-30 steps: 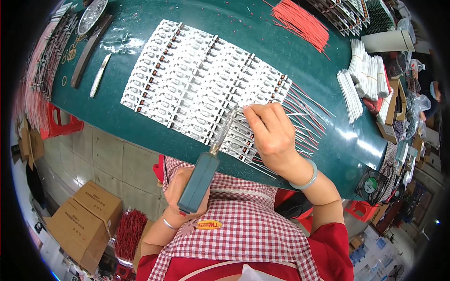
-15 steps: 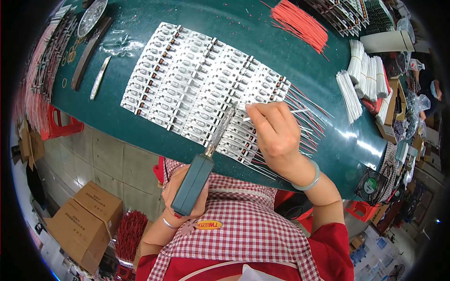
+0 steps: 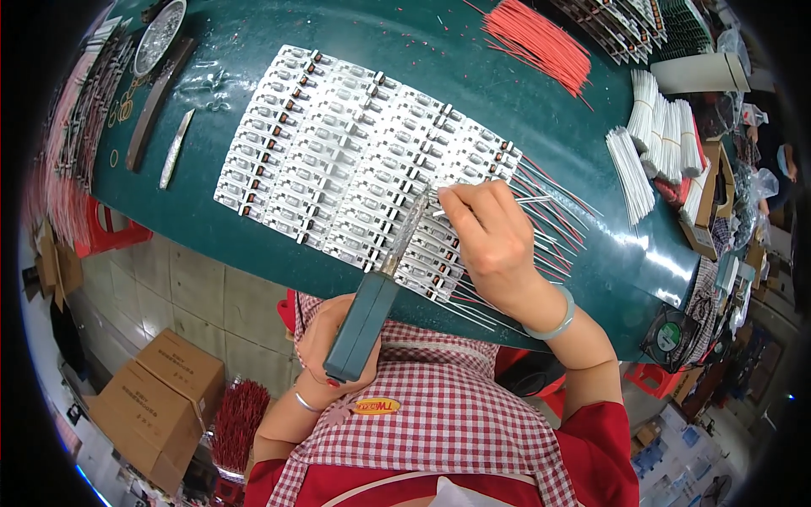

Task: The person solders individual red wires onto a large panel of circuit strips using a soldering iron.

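A large panel of white circuit boards [image 3: 325,156], set in rows with small dark and orange parts, lies on the green table [image 3: 279,262]. My left hand [image 3: 319,334] is closed round the dark green handle of a soldering iron [image 3: 365,321]. Its metal shaft slants up over the panel, and the tip is close to my right fingertips. My right hand [image 3: 497,241] pinches a thin white wire [image 3: 534,199] above the right-hand row. Red and white wires [image 3: 553,232] trail off the panel's right edge, partly behind that hand. The exact contact at the tip is too small to tell.
Red wires [image 3: 541,42] lie at the far right, with bundled white wires [image 3: 629,173] nearer. On the left are a knife [image 3: 176,150], a dark bar [image 3: 160,106], a metal dish [image 3: 160,35] and wired boards [image 3: 72,127]. A small fan [image 3: 667,336] stands at the right edge.
The soldering iron's handle has shifted slightly right with my left hand. My right hand has moved a little left, and the panel appears slightly farther left.
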`<action>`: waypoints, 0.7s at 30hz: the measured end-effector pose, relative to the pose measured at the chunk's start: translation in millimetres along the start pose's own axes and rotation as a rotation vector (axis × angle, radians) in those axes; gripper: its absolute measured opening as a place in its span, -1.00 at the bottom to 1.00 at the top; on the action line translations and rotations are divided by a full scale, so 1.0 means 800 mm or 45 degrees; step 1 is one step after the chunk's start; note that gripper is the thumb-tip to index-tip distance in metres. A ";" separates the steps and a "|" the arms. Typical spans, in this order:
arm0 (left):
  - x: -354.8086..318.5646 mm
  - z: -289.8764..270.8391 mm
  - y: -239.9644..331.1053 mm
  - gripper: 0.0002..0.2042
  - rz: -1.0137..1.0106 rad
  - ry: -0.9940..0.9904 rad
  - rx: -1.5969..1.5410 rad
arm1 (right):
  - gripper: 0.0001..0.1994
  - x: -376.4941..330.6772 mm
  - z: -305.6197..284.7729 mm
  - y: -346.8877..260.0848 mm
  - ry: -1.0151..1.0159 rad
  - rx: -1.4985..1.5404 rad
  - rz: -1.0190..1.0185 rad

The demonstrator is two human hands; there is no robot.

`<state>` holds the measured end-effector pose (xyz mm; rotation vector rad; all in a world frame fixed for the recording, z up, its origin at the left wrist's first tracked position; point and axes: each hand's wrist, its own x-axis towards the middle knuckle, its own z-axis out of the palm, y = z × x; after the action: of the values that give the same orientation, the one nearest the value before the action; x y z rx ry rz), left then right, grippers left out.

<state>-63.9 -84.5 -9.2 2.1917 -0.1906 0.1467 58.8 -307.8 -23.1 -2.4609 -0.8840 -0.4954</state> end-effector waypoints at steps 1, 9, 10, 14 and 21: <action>0.001 0.000 0.000 -0.78 -0.002 -0.002 0.000 | -0.61 0.000 0.000 0.000 -0.001 -0.006 0.000; -0.006 -0.005 -0.010 -0.79 0.180 0.008 0.070 | -0.63 0.003 -0.002 -0.001 -0.019 -0.006 0.019; -0.008 -0.005 -0.011 -0.79 0.181 0.008 0.069 | -0.63 0.003 -0.002 -0.002 -0.022 -0.003 0.021; -0.013 -0.002 -0.012 -0.77 0.139 0.024 0.055 | -0.63 0.002 -0.002 -0.001 -0.017 -0.006 0.020; -0.009 -0.006 -0.009 -0.76 0.106 -0.007 0.045 | -0.64 0.009 -0.009 0.002 0.043 0.021 0.026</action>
<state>-70.1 -76.0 -13.4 2.2208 -0.2849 0.1920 63.7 -309.0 -14.3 -2.4370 -0.8455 -0.5193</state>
